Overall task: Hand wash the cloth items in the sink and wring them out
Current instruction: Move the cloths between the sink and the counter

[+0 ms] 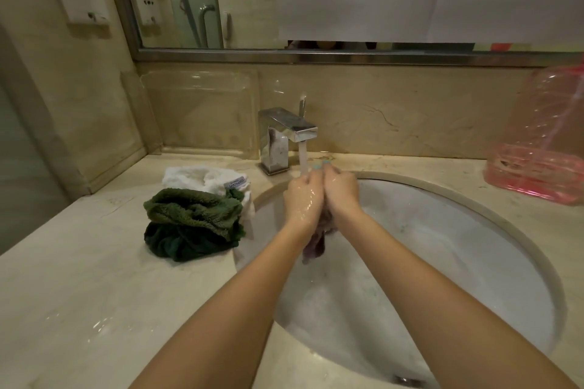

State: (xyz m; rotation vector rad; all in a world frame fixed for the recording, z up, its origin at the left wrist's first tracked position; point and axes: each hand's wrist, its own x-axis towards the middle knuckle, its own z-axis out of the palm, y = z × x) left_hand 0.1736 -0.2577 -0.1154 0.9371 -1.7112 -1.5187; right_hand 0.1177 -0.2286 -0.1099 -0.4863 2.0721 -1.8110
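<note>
Far left of the tap [286,136], on the worktop [79,278], a white towel [202,178] lies crumpled. A fuzzy green towel [192,213] is heaped on its near side, with a darker green cloth [177,245] under that. The pile sits just beside the left rim of the sink [458,262].

The tap runs, and its stream of water [304,158] falls straight from the spout onto my hands. My left hand [301,200] is wet and shiny, its fingers curled round the top of a purple cloth [316,245]. My right hand [341,193] presses against the left, its fingers closed on the same cloth.

The cloth is bunched between both palms, below the tap. Its loose end hangs down past my wrists over the sink bowl; I cannot tell whether it touches the bowl.

Far right of the tap, a pink see-through plastic container [537,161] stands on the worktop against the wall.
</note>
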